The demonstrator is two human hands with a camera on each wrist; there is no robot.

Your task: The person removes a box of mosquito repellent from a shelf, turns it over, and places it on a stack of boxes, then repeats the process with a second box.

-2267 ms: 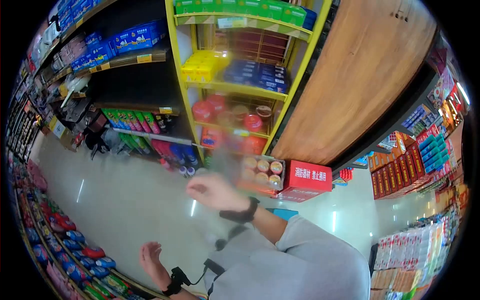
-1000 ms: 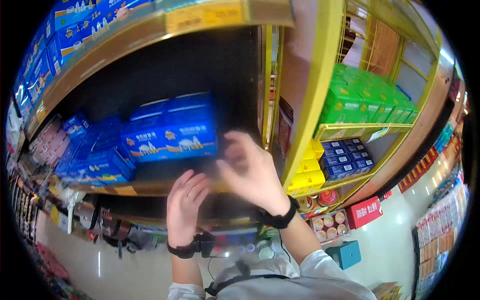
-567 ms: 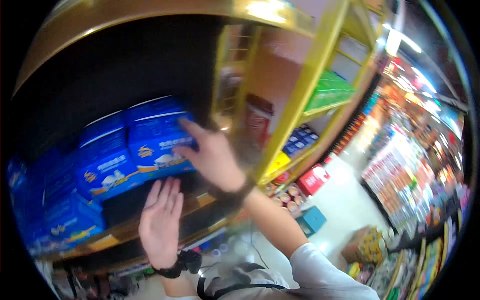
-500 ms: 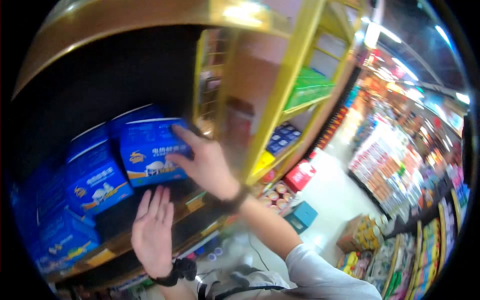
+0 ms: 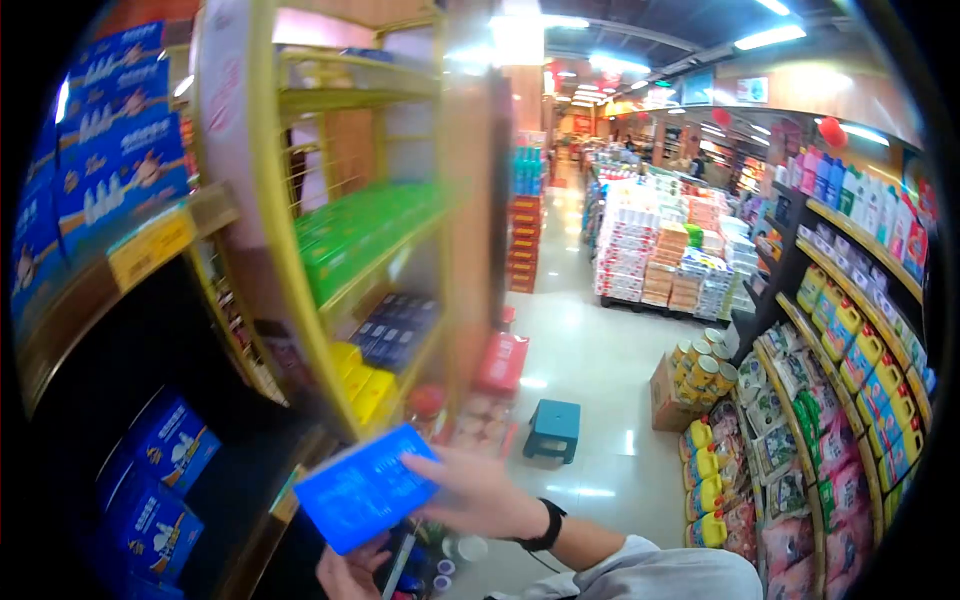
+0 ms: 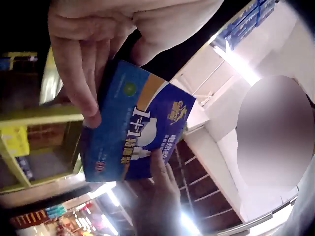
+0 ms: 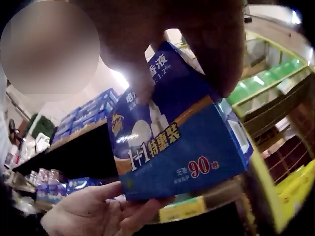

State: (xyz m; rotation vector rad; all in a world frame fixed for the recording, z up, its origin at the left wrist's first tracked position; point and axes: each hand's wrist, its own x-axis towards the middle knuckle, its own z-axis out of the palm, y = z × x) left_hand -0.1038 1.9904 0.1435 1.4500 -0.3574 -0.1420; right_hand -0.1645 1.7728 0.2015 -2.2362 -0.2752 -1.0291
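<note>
A blue carton of mosquito repellent liquid point(image 5: 370, 488) is held up off the shelf, tilted, in front of the body. My right hand point(image 5: 475, 488) grips its right side in the head view, and in the right wrist view the thumb lies over the printed front. The left hand point(image 7: 93, 209) has the lower corner of the carton between thumb and fingers; most of this hand is hidden below the carton in the head view. Similar blue cartons point(image 5: 165, 520) stand on the dark shelf point(image 5: 235, 500) at the left.
Beside the dark shelf, a yellow rack point(image 5: 310, 330) bears green boxes point(image 5: 365, 235) and yellow boxes point(image 5: 360, 385). A teal stool point(image 5: 553, 430) and a red box point(image 5: 503, 362) stand on the floor. Stocked shelves point(image 5: 840, 370) line the right side.
My right hand, earlier reaching to the cartons on the shelf, has lifted one away to the right. The left hand has come to its lower corner. The head view has swung right toward the aisle.
</note>
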